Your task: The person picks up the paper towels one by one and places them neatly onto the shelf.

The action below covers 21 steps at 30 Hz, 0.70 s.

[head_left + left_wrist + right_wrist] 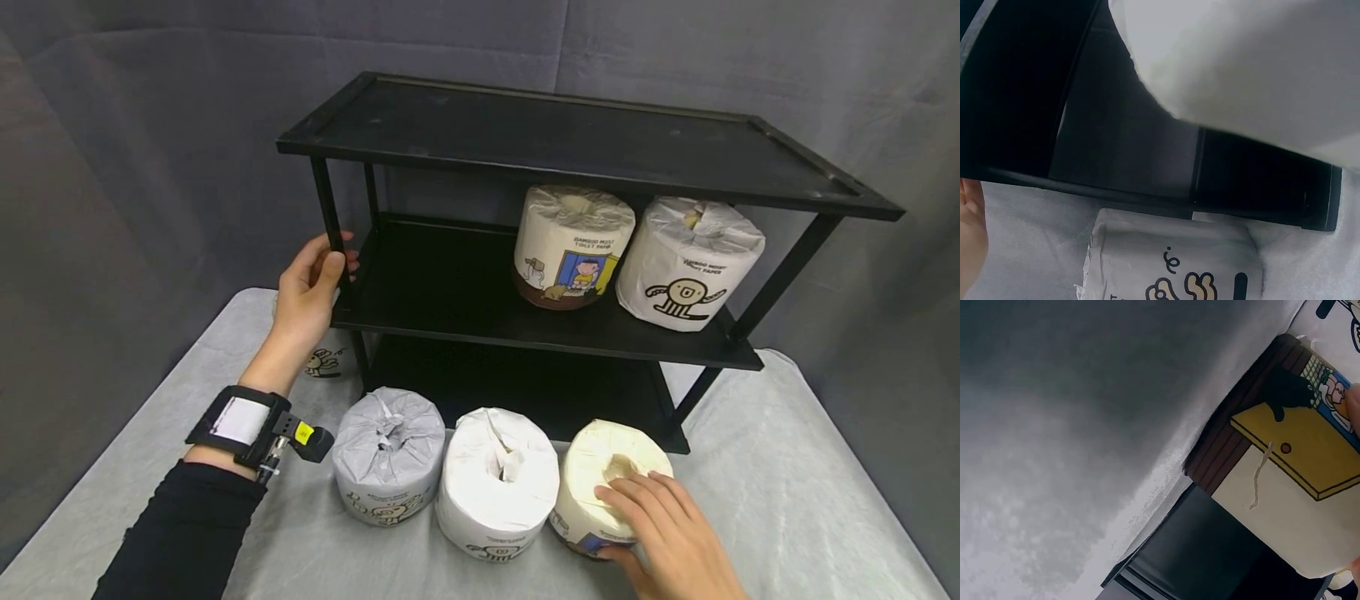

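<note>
My left hand (306, 287) grips the left post (326, 196) of a black shelf rack, thumb in front and fingers behind. At the front right, my right hand (671, 529) holds a cream-wrapped toilet roll (600, 442), fingers over its top by the hole and thumb low on its front. In the right wrist view that toilet roll (1297, 444) shows a yellow door picture, with fingertips at the frame's right edge. Beside it stand a white toilet roll (495, 483) and a greyish one (390, 467), both upright.
On the middle shelf (442, 283), two wrapped toilet rolls, one pictured (573, 250) and one white (686, 267), stand towards the right. Another roll (330, 354) sits left of the rack, partly hidden by my left arm. A grey cloth (465, 42) hangs behind.
</note>
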Each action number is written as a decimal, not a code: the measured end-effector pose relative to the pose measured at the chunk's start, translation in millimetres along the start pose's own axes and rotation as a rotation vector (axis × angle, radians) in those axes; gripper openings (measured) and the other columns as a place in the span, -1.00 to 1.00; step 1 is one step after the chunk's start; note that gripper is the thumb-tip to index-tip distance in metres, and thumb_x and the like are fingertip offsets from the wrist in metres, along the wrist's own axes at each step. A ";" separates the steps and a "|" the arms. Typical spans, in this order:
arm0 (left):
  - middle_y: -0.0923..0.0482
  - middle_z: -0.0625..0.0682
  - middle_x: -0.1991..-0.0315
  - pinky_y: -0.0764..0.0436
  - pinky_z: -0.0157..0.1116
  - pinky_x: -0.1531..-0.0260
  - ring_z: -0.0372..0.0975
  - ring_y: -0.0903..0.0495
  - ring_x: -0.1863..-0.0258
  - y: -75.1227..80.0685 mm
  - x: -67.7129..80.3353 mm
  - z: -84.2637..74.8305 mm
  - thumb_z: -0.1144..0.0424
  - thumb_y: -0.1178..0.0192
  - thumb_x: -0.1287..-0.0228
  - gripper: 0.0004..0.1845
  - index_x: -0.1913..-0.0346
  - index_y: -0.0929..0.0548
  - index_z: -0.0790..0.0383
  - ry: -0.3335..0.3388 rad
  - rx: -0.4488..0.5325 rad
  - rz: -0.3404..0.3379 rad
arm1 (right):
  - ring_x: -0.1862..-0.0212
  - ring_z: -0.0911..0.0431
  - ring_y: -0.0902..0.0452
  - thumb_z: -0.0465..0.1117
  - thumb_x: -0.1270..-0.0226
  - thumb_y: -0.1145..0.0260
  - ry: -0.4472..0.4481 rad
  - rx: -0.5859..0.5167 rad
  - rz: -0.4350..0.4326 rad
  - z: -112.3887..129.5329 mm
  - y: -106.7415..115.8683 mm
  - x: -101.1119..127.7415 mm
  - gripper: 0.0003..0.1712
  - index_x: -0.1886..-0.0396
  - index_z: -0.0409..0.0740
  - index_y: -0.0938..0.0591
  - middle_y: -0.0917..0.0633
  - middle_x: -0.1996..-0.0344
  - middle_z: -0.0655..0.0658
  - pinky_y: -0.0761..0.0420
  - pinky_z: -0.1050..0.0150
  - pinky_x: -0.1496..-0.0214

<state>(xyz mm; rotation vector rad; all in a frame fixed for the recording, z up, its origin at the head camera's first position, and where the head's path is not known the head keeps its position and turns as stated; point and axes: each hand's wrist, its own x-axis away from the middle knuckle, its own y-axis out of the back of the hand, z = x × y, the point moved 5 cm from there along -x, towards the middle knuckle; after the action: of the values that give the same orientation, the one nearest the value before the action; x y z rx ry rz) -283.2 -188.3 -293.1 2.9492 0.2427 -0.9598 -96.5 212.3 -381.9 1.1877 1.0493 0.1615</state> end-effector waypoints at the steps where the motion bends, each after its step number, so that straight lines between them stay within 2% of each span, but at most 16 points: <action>1: -0.62 0.13 0.14 -0.55 -0.41 0.08 -0.27 -0.59 0.14 -0.2 -0.1 -0.2 -0.07 -0.08 -0.33 -0.40 -0.16 -0.55 0.40 -0.004 0.006 0.000 | -0.06 -0.14 -0.48 0.28 -0.53 0.13 -0.001 0.001 -0.003 0.3 0.5 -0.1 -0.27 -0.17 -0.24 -0.57 -0.62 0.01 -0.20 0.02 0.28 -0.51; 5: -0.61 0.15 0.14 -0.55 -0.41 0.09 -0.26 -0.59 0.14 -0.3 -0.5 0.2 -0.09 -0.09 -0.31 -0.38 -0.16 -0.55 0.40 -0.008 0.017 0.003 | -0.05 -0.13 -0.48 0.27 -0.55 0.15 -0.005 0.011 -0.020 1.3 3.9 -0.6 -0.27 -0.15 -0.24 -0.58 -0.63 0.02 -0.20 0.02 0.28 -0.51; 13: -0.63 0.11 0.15 -0.55 -0.42 0.09 -0.28 -0.59 0.15 0.5 -0.7 0.7 -0.07 -0.08 -0.33 -0.37 -0.17 -0.53 0.46 -0.010 -0.006 -0.007 | 0.00 -0.10 -0.52 0.25 -0.56 0.10 0.027 0.027 -0.107 5.5 17.9 -4.8 -0.30 -0.08 -0.26 -0.64 -0.66 0.08 -0.19 -0.07 0.24 -0.50; 21: -0.64 0.12 0.15 -0.55 -0.41 0.08 -0.25 -0.60 0.15 0.8 -0.3 1.9 -0.08 -0.10 -0.33 -0.49 -0.13 -0.60 0.24 -0.009 0.002 -0.010 | 0.01 -0.07 -0.51 0.23 -0.58 0.10 0.023 0.061 -0.143 9.4 39.6 -12.3 -0.33 -0.02 -0.24 -0.66 -0.68 0.12 -0.19 -0.09 0.23 -0.49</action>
<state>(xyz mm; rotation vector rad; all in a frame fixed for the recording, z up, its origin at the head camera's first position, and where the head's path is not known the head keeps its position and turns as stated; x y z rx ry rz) -284.4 -189.3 -294.5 2.9470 0.2561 -0.9747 -80.4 215.2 -342.6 1.1632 1.1620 0.0312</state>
